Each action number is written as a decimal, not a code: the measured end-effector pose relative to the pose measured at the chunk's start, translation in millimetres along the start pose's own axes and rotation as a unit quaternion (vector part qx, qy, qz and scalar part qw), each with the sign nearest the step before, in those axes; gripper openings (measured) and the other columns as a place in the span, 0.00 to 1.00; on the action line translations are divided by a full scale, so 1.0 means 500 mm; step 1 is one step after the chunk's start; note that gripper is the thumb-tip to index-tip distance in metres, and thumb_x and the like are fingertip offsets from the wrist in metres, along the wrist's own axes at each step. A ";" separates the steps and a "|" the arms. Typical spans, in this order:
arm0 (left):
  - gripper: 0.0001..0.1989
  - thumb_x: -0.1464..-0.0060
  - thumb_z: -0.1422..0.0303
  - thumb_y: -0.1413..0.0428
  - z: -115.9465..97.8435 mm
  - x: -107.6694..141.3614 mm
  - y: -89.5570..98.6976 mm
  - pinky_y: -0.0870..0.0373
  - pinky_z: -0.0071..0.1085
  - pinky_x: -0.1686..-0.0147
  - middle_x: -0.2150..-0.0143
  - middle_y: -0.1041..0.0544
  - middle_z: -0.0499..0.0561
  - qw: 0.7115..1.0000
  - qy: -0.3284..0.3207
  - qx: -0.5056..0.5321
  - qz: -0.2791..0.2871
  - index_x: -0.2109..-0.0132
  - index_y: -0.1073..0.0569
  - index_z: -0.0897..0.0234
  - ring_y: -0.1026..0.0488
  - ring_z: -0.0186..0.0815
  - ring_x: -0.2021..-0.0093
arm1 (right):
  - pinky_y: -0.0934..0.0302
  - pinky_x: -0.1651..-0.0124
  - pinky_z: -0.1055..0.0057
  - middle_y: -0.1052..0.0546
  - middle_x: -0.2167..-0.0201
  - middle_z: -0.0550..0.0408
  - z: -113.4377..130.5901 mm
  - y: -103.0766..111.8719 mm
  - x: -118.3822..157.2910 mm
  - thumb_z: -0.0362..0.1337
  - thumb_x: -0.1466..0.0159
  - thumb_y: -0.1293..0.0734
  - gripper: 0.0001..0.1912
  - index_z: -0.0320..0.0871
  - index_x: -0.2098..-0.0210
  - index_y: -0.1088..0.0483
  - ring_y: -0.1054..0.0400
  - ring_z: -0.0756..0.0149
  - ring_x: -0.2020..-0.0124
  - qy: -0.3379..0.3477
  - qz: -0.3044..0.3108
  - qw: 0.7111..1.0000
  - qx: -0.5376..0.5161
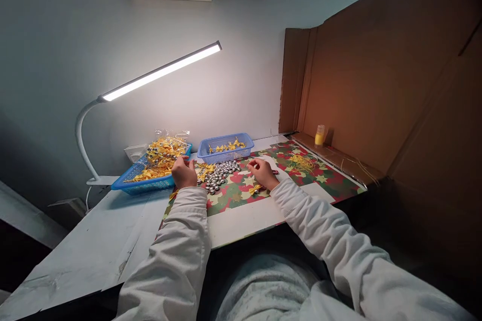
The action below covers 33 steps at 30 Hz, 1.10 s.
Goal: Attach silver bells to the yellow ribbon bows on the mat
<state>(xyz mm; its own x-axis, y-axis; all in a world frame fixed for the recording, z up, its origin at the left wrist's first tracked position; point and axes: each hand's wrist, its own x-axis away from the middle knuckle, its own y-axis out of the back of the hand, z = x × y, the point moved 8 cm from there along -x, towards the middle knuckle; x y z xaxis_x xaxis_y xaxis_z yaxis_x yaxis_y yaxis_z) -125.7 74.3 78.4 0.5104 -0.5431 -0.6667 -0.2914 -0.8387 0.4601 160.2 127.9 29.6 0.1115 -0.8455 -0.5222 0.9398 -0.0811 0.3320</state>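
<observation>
My left hand (184, 172) is beside the right end of a blue basket (148, 185) heaped with yellow ribbon bows (165, 153). Its fingers are curled together, and whatever they hold is hidden. Over the camouflage-patterned mat (233, 200), my right hand (263, 172) has thumb and forefinger pinched; I cannot make out anything between them. Between the hands lies a pile of small shiny silver bells (218, 176), with a few yellow bows (205, 170) at its left. One loose yellow bow (255, 189) rests just below my right hand. A small dark-pink object (275, 172) shows behind that hand.
A second blue basket (226, 153) with some yellow bows stands by the wall. Yellow strings (301, 163) lie on the mat's right. A yellow-filled bottle (320, 136) stands near the cardboard wall (369, 75). The lit lamp (161, 71) hangs over the table's left side.
</observation>
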 end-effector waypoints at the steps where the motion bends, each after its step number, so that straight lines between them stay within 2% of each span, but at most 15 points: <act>1: 0.09 0.50 0.70 0.47 0.002 -0.003 0.008 0.34 0.37 0.60 0.71 0.26 0.54 1.000 0.003 0.018 -0.019 0.60 0.30 0.68 0.28 0.43 0.65 | 0.42 0.68 0.73 0.25 0.74 0.56 0.000 0.000 0.000 0.38 0.45 0.37 0.06 0.42 0.74 0.31 0.35 0.69 0.73 0.002 0.000 1.000 -0.001; 6: 0.07 0.50 0.66 0.44 -0.007 -0.010 0.070 0.34 0.36 0.61 0.72 0.26 0.51 0.987 -0.014 0.080 -0.138 0.65 0.29 0.66 0.28 0.38 0.70 | 0.42 0.69 0.73 0.26 0.75 0.56 0.000 0.000 -0.001 0.38 0.44 0.37 0.07 0.42 0.75 0.31 0.36 0.70 0.75 0.011 -0.002 1.000 0.000; 9: 0.09 0.49 0.63 0.44 -0.040 -0.002 0.091 0.33 0.33 0.64 0.72 0.25 0.50 0.979 -0.046 0.111 -0.166 0.66 0.29 0.66 0.29 0.34 0.72 | 0.42 0.70 0.73 0.26 0.74 0.55 0.004 0.002 0.001 0.39 0.44 0.36 0.07 0.41 0.71 0.30 0.37 0.70 0.75 0.022 -0.011 1.000 0.000; 11: 0.10 0.50 0.62 0.42 -0.076 0.010 0.083 0.34 0.29 0.69 0.73 0.25 0.49 0.977 -0.083 0.139 -0.141 0.67 0.29 0.66 0.30 0.32 0.74 | 0.43 0.71 0.73 0.26 0.73 0.55 0.013 0.004 0.004 0.41 0.44 0.34 0.11 0.41 0.65 0.29 0.38 0.71 0.76 0.043 -0.014 0.999 0.000; 13: 0.11 0.51 0.60 0.42 -0.116 0.029 0.059 0.34 0.26 0.73 0.74 0.25 0.48 0.972 -0.122 0.179 -0.093 0.69 0.28 0.65 0.31 0.31 0.76 | 0.43 0.72 0.74 0.26 0.71 0.55 0.027 0.002 0.007 0.42 0.45 0.32 0.15 0.42 0.60 0.29 0.40 0.72 0.77 0.075 -0.003 0.997 0.004; 16: 0.13 0.52 0.58 0.41 -0.167 0.061 0.019 0.35 0.25 0.75 0.76 0.26 0.47 0.961 -0.172 0.216 -0.024 0.71 0.28 0.65 0.32 0.29 0.78 | 0.43 0.71 0.74 0.26 0.71 0.55 0.046 -0.005 0.012 0.42 0.47 0.29 0.16 0.42 0.60 0.27 0.40 0.72 0.76 0.123 0.025 0.992 0.010; 18: 0.13 0.52 0.58 0.41 -0.189 0.079 0.004 0.35 0.25 0.73 0.77 0.26 0.47 0.958 -0.197 0.207 -0.007 0.72 0.28 0.64 0.32 0.29 0.78 | 0.43 0.71 0.73 0.25 0.72 0.54 0.052 -0.009 0.014 0.41 0.47 0.29 0.13 0.42 0.63 0.25 0.39 0.71 0.76 0.136 0.037 0.990 0.010; 21: 0.13 0.51 0.58 0.41 -0.204 0.094 -0.004 0.34 0.26 0.73 0.78 0.26 0.47 0.952 -0.232 0.200 0.006 0.74 0.29 0.63 0.32 0.30 0.78 | 0.43 0.70 0.73 0.24 0.74 0.55 0.053 -0.005 0.014 0.38 0.44 0.32 0.06 0.43 0.68 0.24 0.39 0.71 0.77 0.127 0.026 0.991 0.017; 26: 0.12 0.51 0.60 0.41 -0.205 0.099 -0.007 0.35 0.26 0.73 0.78 0.26 0.46 0.946 -0.257 0.197 0.007 0.74 0.29 0.63 0.32 0.30 0.78 | 0.44 0.70 0.74 0.24 0.75 0.55 0.055 0.004 0.014 0.36 0.46 0.31 0.04 0.41 0.71 0.25 0.37 0.71 0.77 0.112 0.004 0.993 0.036; 33: 0.12 0.50 0.61 0.42 -0.223 0.114 -0.009 0.36 0.26 0.73 0.78 0.27 0.46 0.934 -0.298 0.197 0.003 0.75 0.29 0.63 0.32 0.30 0.78 | 0.44 0.70 0.74 0.25 0.78 0.56 0.040 -0.003 0.013 0.34 0.46 0.31 0.03 0.41 0.75 0.26 0.37 0.71 0.78 0.095 0.015 0.994 0.061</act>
<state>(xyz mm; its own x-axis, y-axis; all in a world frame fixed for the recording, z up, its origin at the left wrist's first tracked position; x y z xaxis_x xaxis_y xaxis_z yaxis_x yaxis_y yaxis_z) -5.0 51.8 103.7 0.0012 -0.3760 -0.9266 -0.6277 -0.7216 0.2920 152.8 112.0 41.6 0.2082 -0.7347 -0.6456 0.8903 -0.1310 0.4362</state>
